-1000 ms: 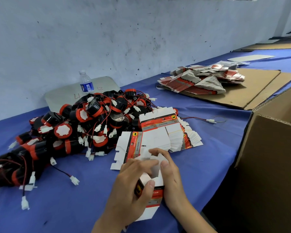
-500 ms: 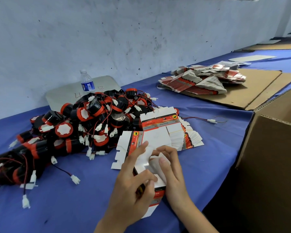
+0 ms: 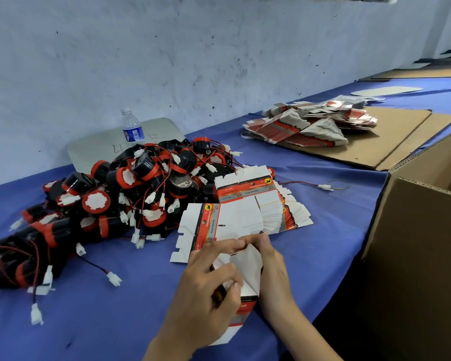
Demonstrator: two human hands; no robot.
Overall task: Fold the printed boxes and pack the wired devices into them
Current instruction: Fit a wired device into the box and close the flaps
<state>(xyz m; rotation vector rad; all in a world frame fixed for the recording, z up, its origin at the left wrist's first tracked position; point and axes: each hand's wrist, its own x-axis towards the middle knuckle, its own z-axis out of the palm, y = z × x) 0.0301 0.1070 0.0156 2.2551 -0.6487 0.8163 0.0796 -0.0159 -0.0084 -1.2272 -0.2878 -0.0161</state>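
printed box (image 3: 246, 280) in both hands, lettering unreadable

Device pile (image 3: 120, 201) left, flat boxes (image 3: 255, 212) beside it, carton (image 3: 422, 230) right, bottle (image 3: 132, 126) seemingly behind.

Two bare hands in shot, left hand (image 3: 203, 290) and right hand (image 3: 274, 269), forearms (image 3: 305, 334) running off the bottom edge. No sleeves showing anywhere along either arm, no gloves, no rings, no watch or band at the wrists. Short, plain fingernails (image 3: 237, 287), unpainted. Nothing worn that reaches into view.
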